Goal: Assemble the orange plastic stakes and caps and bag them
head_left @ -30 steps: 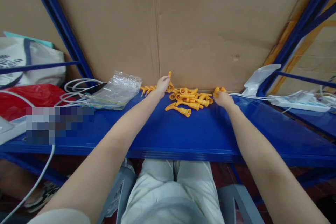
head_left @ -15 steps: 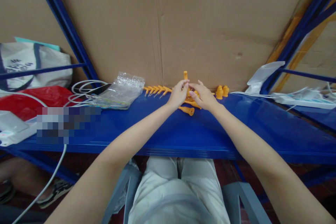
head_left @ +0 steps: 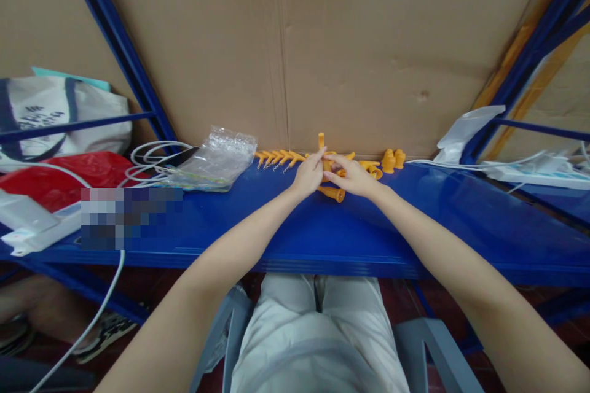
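Left hand (head_left: 310, 173) and right hand (head_left: 353, 175) meet fingertip to fingertip at frame centre, both pinched on upright orange plastic part (head_left: 321, 140). Loose orange parts (head_left: 332, 193) heaped beneath and at 3 o'clock of hands; row of orange pieces (head_left: 276, 157) at 10 o'clock, two orange caps (head_left: 391, 160) farther at 3 o'clock. All on glossy blue bench (head_left: 286, 227). Clear plastic bag (head_left: 212, 159) and white cables (head_left: 147, 156) at 9 o'clock. Cardboard sheet (head_left: 369, 43) backs bench at 12 o'clock, between blue rack struts (head_left: 124, 55). White power strip (head_left: 530, 173) at far 3 o'clock.

Two hands (head_left: 310, 173), two orange caps (head_left: 392, 160), one clear bag (head_left: 212, 159).
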The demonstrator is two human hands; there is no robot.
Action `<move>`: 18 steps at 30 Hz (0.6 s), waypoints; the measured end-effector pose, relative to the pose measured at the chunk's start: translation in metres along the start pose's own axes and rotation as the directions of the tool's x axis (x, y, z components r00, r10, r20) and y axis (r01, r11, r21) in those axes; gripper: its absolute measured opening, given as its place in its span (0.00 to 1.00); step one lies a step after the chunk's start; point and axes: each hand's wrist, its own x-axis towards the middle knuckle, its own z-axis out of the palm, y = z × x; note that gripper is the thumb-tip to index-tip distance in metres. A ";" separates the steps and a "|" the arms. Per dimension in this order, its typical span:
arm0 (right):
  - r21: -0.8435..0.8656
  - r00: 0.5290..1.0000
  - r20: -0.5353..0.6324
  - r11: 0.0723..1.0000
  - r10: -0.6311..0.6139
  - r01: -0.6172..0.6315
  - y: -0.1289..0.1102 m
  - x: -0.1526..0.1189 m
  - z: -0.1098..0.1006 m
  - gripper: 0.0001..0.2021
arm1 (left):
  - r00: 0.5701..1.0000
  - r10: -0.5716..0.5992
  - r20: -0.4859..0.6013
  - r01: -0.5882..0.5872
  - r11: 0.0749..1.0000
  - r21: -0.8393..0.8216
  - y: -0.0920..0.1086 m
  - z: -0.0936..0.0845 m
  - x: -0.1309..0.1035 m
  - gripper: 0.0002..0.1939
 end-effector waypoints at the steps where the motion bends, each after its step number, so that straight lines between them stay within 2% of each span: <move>1: 0.006 1.000 0.006 1.000 -0.005 0.005 0.001 0.000 0.001 0.25 | 0.999 0.033 0.001 -0.033 0.999 0.015 -0.002 -0.001 0.001 0.25; 4: 0.014 1.000 0.018 1.000 0.014 -0.014 0.008 -0.001 0.006 0.26 | 0.995 0.101 0.003 -0.101 0.994 0.037 -0.009 -0.001 0.002 0.27; 9: 0.020 0.988 0.025 0.988 0.152 -0.153 0.016 0.001 0.012 0.29 | 0.992 0.109 0.065 -0.116 0.987 0.114 -0.013 0.000 0.001 0.32; 11: 0.018 0.983 0.009 0.983 0.184 -0.184 0.015 0.002 0.010 0.29 | 0.983 0.156 0.094 -0.169 0.973 0.155 -0.011 0.000 0.000 0.34; 15: -0.012 0.970 -0.030 0.970 0.243 -0.243 0.011 0.003 0.003 0.25 | 0.948 0.274 0.160 -0.307 0.919 0.248 -0.007 -0.001 -0.003 0.38; 18: 0.038 0.948 -0.026 0.948 0.318 -0.317 0.011 0.005 0.000 0.20 | 0.947 0.273 0.170 -0.316 0.887 0.335 -0.007 -0.002 -0.004 0.37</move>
